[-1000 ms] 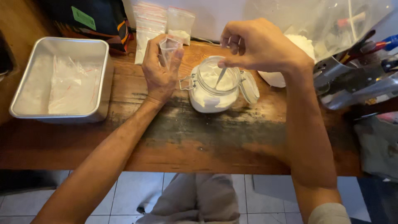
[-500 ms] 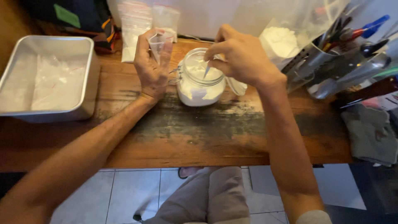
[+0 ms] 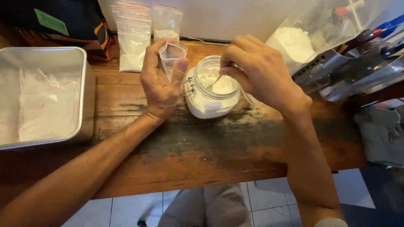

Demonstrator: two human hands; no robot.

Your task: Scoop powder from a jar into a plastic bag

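My left hand [image 3: 160,82] holds a small clear plastic bag [image 3: 171,55] upright with its mouth spread open, just left of a glass clip-top jar [image 3: 208,103] holding white powder. My right hand [image 3: 261,71] hovers over the jar and grips a thin metal spoon [image 3: 216,80] whose tip dips into the powder. The jar stands on the wooden table [image 3: 210,151], lid swung back behind my right hand and mostly hidden.
A metal tray [image 3: 84,105] with several clear bags sits at the left. Filled zip bags of white powder [image 3: 132,46] lean at the back. A large bag of powder [image 3: 294,42] and metal tools [image 3: 357,71] crowd the right. A grey cloth [image 3: 381,134] lies at the right edge.
My right hand has lowered toward the jar and the spoon now reaches into the powder. The left hand keeps holding the small bag beside the jar.
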